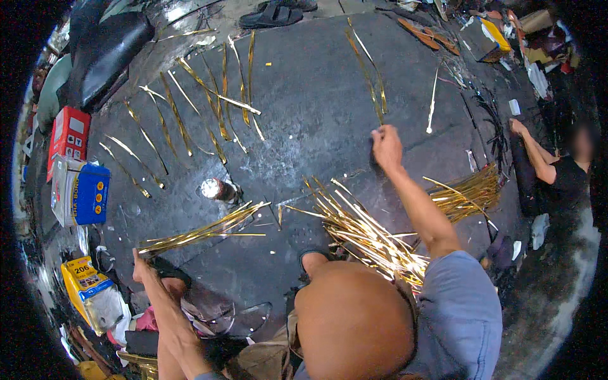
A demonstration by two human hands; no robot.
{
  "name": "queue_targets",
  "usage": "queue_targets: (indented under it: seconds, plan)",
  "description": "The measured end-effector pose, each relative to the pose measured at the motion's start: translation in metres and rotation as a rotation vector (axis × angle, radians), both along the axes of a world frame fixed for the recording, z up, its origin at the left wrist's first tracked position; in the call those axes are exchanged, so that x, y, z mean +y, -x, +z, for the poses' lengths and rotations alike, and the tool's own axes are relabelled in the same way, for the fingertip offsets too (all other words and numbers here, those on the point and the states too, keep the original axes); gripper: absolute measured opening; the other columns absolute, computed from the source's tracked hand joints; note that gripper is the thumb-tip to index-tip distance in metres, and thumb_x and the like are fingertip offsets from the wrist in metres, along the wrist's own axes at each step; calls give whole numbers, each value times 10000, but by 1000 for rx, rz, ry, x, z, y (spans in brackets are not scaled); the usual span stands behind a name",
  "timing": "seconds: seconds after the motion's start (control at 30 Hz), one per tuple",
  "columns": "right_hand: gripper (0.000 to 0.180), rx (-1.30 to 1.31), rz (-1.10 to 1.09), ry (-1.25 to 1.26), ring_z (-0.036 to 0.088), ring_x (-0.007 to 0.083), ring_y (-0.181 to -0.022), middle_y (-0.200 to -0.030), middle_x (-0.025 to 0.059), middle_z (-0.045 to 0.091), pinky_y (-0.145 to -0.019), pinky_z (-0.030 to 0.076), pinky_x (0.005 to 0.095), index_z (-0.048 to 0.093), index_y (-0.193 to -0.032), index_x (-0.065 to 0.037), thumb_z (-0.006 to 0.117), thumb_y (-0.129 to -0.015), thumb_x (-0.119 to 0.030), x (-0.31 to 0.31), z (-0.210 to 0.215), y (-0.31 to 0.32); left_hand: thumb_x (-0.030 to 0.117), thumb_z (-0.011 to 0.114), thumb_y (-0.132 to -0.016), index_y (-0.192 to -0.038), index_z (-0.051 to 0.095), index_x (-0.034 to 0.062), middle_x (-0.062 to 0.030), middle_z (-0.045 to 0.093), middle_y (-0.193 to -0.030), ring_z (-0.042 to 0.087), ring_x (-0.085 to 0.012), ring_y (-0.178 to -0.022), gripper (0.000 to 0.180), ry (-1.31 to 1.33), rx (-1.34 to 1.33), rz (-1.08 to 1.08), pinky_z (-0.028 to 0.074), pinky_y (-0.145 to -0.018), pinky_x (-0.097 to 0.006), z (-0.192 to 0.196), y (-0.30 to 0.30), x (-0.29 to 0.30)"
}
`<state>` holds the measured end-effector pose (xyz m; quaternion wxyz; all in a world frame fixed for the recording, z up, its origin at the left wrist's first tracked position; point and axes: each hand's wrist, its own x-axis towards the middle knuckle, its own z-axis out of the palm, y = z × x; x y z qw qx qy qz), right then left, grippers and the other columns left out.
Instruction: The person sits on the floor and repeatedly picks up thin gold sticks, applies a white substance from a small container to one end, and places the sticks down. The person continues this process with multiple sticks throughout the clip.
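While the dark grey floor (304, 95) is lit by glare from gold strips, the bare hands are spread well apart. At the lower left, the left hand (140, 269) is folded nearly closed, and by it the left end of a loose, fanned bundle of thin gold strips (209, 230) appears to be gripped. Out ahead, the fingers of the right hand (387, 149) are drawn together at the near end of a pair of long, narrow gold strips (367, 69); whether anything is pinched there cannot be told. Nearer the knee, a thick heap of shiny gold strips (380, 235) is piled, and more single gold strips (183, 126) are scattered at the upper left

Light, springy and rather slippery handling is to be expected from such slim, glossy lengths, and creases could easily be left by a hard squeeze. A single strip is best taken near one end; the bundle, by its gathered end

Wide room is offered by the floor between the scattered strips and the right-hand pair. Tighter going is found by the bundle, where a silver-topped cylindrical tin (218, 190) is stood just beyond, and by the raised bare knee (354, 310), close beside the heap
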<state>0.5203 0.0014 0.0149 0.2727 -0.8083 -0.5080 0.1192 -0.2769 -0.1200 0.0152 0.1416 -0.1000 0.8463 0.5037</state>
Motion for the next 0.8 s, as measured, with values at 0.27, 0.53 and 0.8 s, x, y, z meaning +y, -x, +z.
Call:
queue_targets:
  seconds: [0.27, 0.53, 0.8]
  plan:
    - [313, -185, 87, -2, 634, 433, -1043, -1043, 215, 630, -894, 526, 503, 609, -1098, -30, 714, -922, -266, 45, -55, -73, 332, 896, -771, -1443, 523, 4, -210, 618, -1248, 626, -332, -1068, 835, 113, 905, -171, 512, -901, -487, 44, -129, 25]
    - [183, -610, 586, 65, 713, 401, -798, -959, 178, 684, -719, 574, 528, 659, -947, -50, 679, -884, -221, 63, 27, -8, -33, 697, -761, -1076, 668, 24, -135, 657, -1089, 620, -329, -1071, 322, -423, 691, -1298, 492, -946, -426, 88, -377, 43]
    - [192, 295, 1019, -41, 729, 325, -838, -950, 149, 734, -756, 580, 394, 736, -1022, -50, 759, -875, -171, -31, 139, 136, 5, 752, -812, -1323, 629, 24, -163, 676, -1218, 645, -347, -1151, 526, -531, 264, -1568, 534, -995, -391, 97, -493, 36]
